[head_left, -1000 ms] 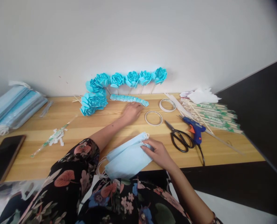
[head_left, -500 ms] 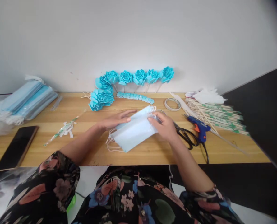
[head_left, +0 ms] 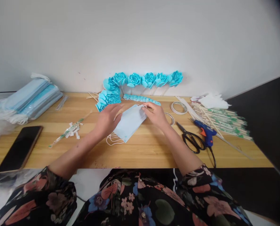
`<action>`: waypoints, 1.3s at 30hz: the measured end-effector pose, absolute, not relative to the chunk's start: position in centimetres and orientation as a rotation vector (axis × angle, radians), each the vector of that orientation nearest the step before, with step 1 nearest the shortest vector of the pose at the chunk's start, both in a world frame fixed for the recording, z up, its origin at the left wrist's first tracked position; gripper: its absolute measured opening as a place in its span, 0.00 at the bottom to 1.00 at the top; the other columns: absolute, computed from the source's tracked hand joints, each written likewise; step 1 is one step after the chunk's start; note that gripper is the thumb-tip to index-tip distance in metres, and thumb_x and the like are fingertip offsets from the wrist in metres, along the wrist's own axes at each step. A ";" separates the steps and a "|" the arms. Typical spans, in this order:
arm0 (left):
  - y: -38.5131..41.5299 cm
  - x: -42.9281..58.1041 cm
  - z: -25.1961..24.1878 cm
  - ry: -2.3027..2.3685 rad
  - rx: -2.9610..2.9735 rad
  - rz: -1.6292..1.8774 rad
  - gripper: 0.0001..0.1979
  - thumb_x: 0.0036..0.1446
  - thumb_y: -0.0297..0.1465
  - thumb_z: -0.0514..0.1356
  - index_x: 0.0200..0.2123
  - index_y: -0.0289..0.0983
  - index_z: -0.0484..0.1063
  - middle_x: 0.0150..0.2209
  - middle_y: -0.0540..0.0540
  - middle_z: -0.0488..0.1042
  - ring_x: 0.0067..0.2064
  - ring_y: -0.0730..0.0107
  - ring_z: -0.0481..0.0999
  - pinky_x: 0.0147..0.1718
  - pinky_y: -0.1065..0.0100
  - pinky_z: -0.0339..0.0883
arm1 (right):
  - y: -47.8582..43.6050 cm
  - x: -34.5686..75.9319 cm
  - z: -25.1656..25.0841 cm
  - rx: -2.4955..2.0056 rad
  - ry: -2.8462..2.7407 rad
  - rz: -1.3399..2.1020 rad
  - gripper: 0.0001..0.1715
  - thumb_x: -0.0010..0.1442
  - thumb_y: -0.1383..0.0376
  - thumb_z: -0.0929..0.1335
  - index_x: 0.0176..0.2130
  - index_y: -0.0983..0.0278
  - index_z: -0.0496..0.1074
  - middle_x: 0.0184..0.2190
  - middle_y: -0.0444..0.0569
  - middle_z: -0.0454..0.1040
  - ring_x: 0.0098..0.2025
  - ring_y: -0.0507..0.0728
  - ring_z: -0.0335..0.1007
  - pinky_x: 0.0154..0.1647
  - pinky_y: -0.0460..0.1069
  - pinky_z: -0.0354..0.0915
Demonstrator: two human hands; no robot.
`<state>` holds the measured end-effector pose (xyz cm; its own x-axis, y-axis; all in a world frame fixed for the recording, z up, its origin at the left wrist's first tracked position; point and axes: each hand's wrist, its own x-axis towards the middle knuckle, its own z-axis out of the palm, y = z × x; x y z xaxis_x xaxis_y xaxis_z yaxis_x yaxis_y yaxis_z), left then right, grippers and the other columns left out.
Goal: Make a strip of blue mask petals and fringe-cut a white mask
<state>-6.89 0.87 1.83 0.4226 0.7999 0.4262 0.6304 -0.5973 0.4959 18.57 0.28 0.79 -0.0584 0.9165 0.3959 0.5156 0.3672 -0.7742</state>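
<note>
A small stack of light blue face masks (head_left: 129,122) lies tilted on the wooden table (head_left: 142,150), white ear loops trailing toward me. My left hand (head_left: 108,119) grips its left edge, fingers curled over it. My right hand (head_left: 155,113) pinches the stack's upper right corner. Behind the masks a row of blue folded roses (head_left: 144,79) leans against the white wall, with a pile of blue petals (head_left: 107,98) and a strip of folded blue pieces (head_left: 141,99) in front of them.
Black scissors (head_left: 191,138) and a blue glue gun (head_left: 207,134) lie right of my hands, beside two tape rolls (head_left: 178,107) and wrapped chopsticks (head_left: 221,121). At left are a mask pile (head_left: 28,100), a dark phone (head_left: 20,147) and paper scraps (head_left: 69,131).
My right hand carried the mask stack from the table's near edge to the middle. My left hand came back from the folded strip and took the stack's left edge.
</note>
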 end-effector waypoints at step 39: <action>3.3 -3.6 0.6 0.805 0.994 0.682 0.28 0.38 0.44 0.76 0.40 0.34 0.79 0.35 0.39 0.83 0.33 0.57 0.81 0.35 0.60 0.76 | -0.1 17.7 0.0 -0.857 -0.646 1.637 0.24 0.60 0.47 0.65 0.44 0.61 0.74 0.35 0.50 0.79 0.36 0.57 0.74 0.37 0.51 0.71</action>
<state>-3.63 3.30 0.60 0.5345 0.8018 -0.2674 -0.1327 0.3921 0.9103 17.69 -0.13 0.04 -0.1131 0.9735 -0.1986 -0.5760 -0.2272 -0.7853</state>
